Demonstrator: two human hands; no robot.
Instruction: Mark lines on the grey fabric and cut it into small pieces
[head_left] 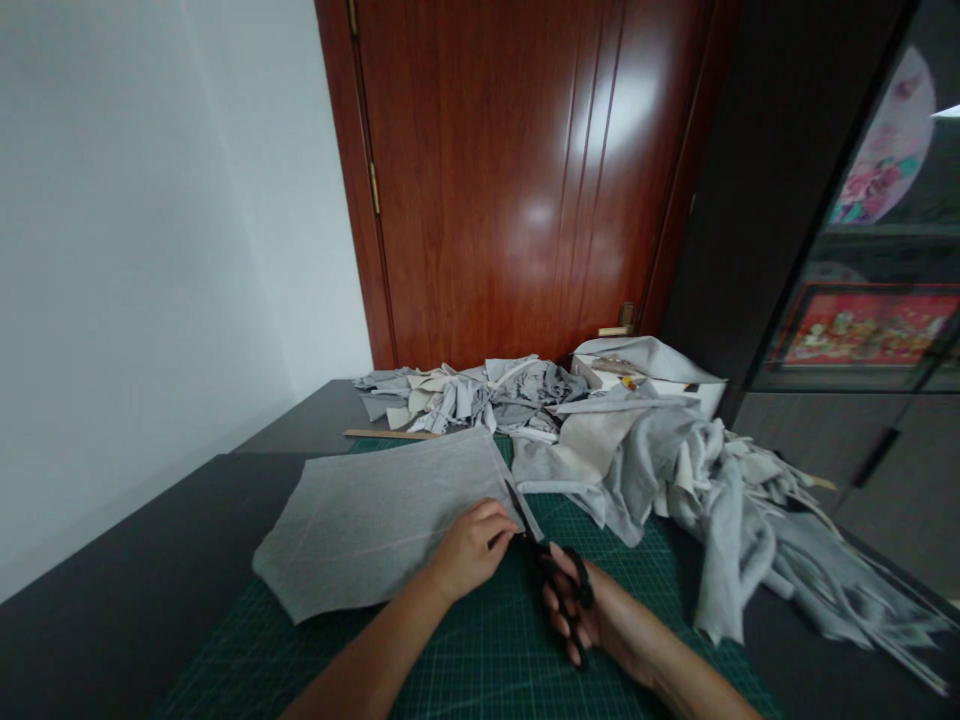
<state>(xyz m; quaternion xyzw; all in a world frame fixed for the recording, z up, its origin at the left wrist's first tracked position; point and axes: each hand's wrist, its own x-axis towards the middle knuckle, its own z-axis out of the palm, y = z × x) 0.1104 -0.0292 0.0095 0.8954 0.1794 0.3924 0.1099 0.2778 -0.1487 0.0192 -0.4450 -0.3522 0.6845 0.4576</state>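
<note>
Over the green mat (480, 665), my right hand (596, 615) holds black scissors (547, 562) at the grey cloth (390, 510); my left hand (472, 545) pinches its edge beside them.

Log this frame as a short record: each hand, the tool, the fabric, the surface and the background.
Left hand: fingers at the right edge of the grey fabric piece
Right hand: holds the black scissors by the handles
Scissors: blades along the fabric's right edge
Fabric piece: spread largely flat, partly over the green cutting mat
Beyond it: wooden strip, heaped scraps
Right side: crumpled grey fabric
Background: reddish-brown door
</note>
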